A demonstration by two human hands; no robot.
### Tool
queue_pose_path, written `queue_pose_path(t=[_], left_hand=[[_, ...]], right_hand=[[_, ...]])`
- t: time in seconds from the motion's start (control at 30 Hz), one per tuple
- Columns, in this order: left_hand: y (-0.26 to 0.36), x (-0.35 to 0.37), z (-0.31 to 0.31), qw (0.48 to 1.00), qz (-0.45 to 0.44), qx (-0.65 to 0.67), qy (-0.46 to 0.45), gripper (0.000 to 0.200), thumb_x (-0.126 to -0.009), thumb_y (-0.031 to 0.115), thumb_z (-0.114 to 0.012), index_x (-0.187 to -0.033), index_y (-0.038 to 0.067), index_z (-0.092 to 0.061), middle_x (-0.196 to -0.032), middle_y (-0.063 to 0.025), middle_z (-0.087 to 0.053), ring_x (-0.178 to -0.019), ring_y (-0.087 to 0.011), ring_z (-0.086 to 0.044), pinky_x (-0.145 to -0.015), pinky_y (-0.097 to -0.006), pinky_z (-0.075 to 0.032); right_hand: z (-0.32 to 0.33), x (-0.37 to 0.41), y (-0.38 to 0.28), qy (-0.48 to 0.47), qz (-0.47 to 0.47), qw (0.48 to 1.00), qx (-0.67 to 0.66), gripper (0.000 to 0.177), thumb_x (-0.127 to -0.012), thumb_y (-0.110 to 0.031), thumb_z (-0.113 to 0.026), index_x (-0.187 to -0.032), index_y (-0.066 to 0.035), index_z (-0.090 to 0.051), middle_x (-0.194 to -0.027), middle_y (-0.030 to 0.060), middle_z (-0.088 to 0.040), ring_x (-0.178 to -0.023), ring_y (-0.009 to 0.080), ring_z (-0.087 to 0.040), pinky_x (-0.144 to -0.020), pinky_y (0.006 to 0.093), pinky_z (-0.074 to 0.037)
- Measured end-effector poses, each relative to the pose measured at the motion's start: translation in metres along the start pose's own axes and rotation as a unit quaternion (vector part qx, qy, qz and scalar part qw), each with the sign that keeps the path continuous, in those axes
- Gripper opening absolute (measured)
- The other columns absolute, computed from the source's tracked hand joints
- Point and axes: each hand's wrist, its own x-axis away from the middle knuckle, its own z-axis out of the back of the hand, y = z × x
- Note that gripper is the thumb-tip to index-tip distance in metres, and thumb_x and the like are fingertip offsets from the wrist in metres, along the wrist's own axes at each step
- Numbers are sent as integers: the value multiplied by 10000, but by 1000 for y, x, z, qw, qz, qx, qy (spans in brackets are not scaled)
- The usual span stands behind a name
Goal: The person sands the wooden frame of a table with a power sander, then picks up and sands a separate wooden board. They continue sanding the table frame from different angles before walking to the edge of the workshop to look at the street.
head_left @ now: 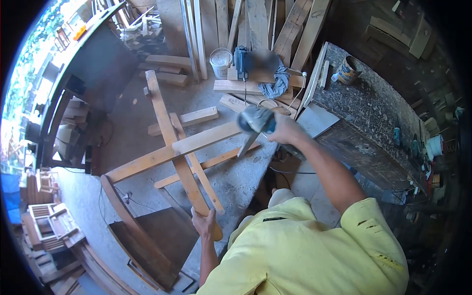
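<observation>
My left hand (203, 222) is wrapped round the near end of a long wooden beam (185, 179). This beam runs away from me and crosses a second wooden beam (204, 139), joined in an X-shaped frame. My right hand (284, 130) grips a blue-grey power tool that looks like an angle grinder (259, 119), its round head blurred. The tool's head overlaps the right end of the second beam in this view. Thinner wooden slats (196, 164) lie beneath the frame on the dusty worktop (236, 179). A curved wooden leg (123, 209) meets the frame's left end.
Beyond the worktop stand a white bucket (221, 61), a blue power tool (241, 63) and a grey rag (277, 83) among boards. A speckled bench (378, 98) with a tin can (347, 70) rises at right. Cords trail nearby. Small wooden frames (54, 223) are stacked at left.
</observation>
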Motion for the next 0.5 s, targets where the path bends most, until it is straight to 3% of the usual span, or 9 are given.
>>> queue_pose_path(t=[0.3,0.4,0.5], left_hand=[[5,0,-2,1000,-9,11,7,462,-678,158,-732,-1076,-12,-570,-920,-145,-682,-841,-239,-678,-804,-354,-522],[-1,-1,-5,1000,-16,10,10,454,-676,156,-729,-1066,-11,-568,-905,-142,-679,-826,-237,-674,-795,-356,-523],[-9,-1,-4,1000,-27,5,10,441,-677,154,-728,-1053,-10,-564,-889,-141,-674,-813,-237,-671,-782,-360,-524]], right_hand=[[30,13,111,74,-146,986,-40,813,-561,-318,-812,-1254,6,-536,-1172,250,-641,-1092,370,-629,-932,409,-502],[20,14,84,66,-123,987,-74,785,-522,-284,-815,-1204,15,-565,-1119,252,-658,-1059,363,-642,-905,397,-509],[7,25,15,22,-30,998,-42,758,-572,-300,-799,-1210,11,-533,-1098,261,-656,-1044,377,-646,-902,424,-513]])
